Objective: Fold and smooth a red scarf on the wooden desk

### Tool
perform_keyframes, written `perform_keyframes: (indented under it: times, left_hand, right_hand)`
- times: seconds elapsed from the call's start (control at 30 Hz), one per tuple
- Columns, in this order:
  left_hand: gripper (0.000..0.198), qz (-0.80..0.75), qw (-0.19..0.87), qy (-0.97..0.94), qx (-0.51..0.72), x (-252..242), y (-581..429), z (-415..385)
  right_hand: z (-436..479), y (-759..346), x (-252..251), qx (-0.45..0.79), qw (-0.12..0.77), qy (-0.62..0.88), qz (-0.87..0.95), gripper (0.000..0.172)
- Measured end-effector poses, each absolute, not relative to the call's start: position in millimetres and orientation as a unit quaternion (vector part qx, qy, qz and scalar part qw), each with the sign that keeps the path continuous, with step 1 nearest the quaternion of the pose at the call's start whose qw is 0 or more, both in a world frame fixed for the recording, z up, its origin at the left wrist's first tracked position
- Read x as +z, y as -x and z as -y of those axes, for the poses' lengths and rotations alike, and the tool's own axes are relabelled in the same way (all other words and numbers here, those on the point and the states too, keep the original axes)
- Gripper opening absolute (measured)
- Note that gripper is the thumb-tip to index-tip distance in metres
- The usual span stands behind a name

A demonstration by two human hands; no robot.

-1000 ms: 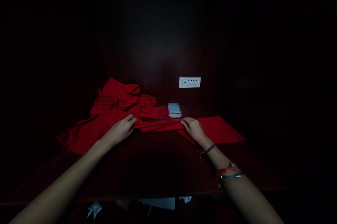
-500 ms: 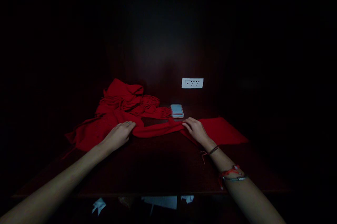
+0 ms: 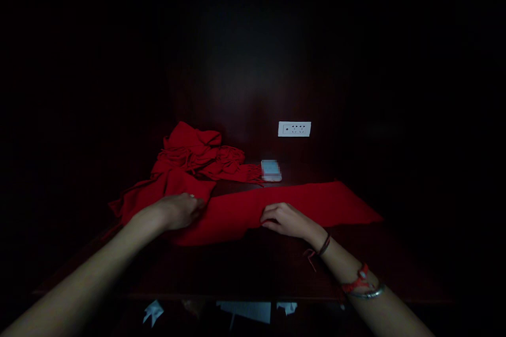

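A red scarf (image 3: 312, 202) lies across the dark tabletop, its right part spread flat in a band and its left part bunched in a heap. My left hand (image 3: 184, 210), a ring on one finger, is closed on the cloth where the band meets the bunched part; its fingertips are partly hidden. At the band's near edge, around its middle, my right hand (image 3: 285, 219) pinches the cloth with bent fingers. Behind the left hand rises a crumpled red pile (image 3: 193, 142) with fringe; whether it is the same scarf I cannot tell.
A pale phone-like object (image 3: 271, 170) lies beyond the scarf, beside the fringe. A white socket plate (image 3: 294, 129) is on the dark back wall. Below the table's front edge (image 3: 237, 296) are white paper pieces (image 3: 249, 311). The surroundings are very dark.
The narrow, gathered middle of the scarf has been spread into a wide flat band. Both hands have come nearer to me, the right one also a little left. The view has shifted slightly.
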State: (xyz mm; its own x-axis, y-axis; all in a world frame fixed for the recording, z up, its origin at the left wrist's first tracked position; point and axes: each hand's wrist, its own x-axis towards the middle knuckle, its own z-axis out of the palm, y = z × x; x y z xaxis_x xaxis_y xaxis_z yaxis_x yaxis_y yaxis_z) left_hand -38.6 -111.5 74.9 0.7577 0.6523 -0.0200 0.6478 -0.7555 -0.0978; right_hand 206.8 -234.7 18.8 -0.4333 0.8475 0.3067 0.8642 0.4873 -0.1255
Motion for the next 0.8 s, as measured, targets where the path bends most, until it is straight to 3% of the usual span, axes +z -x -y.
perform_keyframes:
  times: [0.07, 0.13, 0.27, 0.47, 0.6, 0.8]
  left_hand:
    - [0.031, 0.311, 0.056, 0.949, -0.002, 72, -1, 115]
    - [0.037, 0.225, 0.006, 0.974, -0.039, 54, -40, 111]
    - [0.049, 0.178, -0.067, 0.982, 0.018, 4, -71, 81]
    - [0.044, 0.155, -0.07, 0.985, 0.018, -9, -38, 45]
    - [0.042, 0.112, -0.077, 0.991, 0.001, -5, -40, 50]
    - [0.043, 0.052, -0.098, 0.994, 0.015, 7, -60, 47]
  right_hand:
    - [234, -202, 17, -0.045, 0.146, 0.516, 0.843, 0.017]
    - [233, -199, 15, -0.08, 0.112, 0.534, 0.834, 0.015]
    - [233, -198, 15, -0.149, 0.039, 0.561, 0.813, 0.011]
    - [235, -197, 11, -0.148, 0.0, 0.581, 0.801, 0.015]
    - [235, -195, 9, -0.129, 0.019, 0.575, 0.808, 0.014]
    - [232, -188, 0, -0.095, 0.118, 0.579, 0.801, 0.014]
